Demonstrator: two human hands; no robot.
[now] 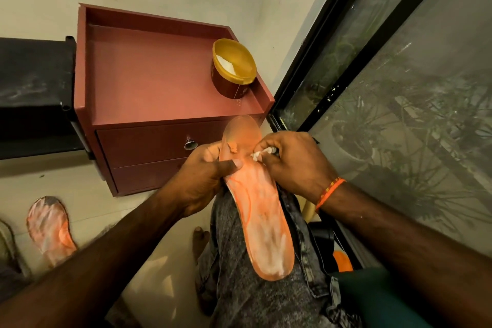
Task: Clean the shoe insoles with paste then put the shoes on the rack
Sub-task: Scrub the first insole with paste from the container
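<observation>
An orange insole (pixel 262 210), smeared with white paste, lies along my grey-trousered thigh with its toe end pointing away. My left hand (pixel 206 173) grips its left edge, thumb pressed on top. My right hand (pixel 291 160) holds a small dark-handled tool with a white paste-covered tip against the insole's right edge near the toe. An open yellow-rimmed tub of white paste (pixel 233 68) stands on the red cabinet. A second paste-smeared insole (pixel 50 229) lies on the floor at the left.
The red cabinet (pixel 149 93) with two drawers and a raised rim stands against the wall. A black shelf unit (pixel 32 93) is to its left. A black-framed window (pixel 399 88) runs along the right. My bare foot (pixel 200 238) rests on the tiled floor.
</observation>
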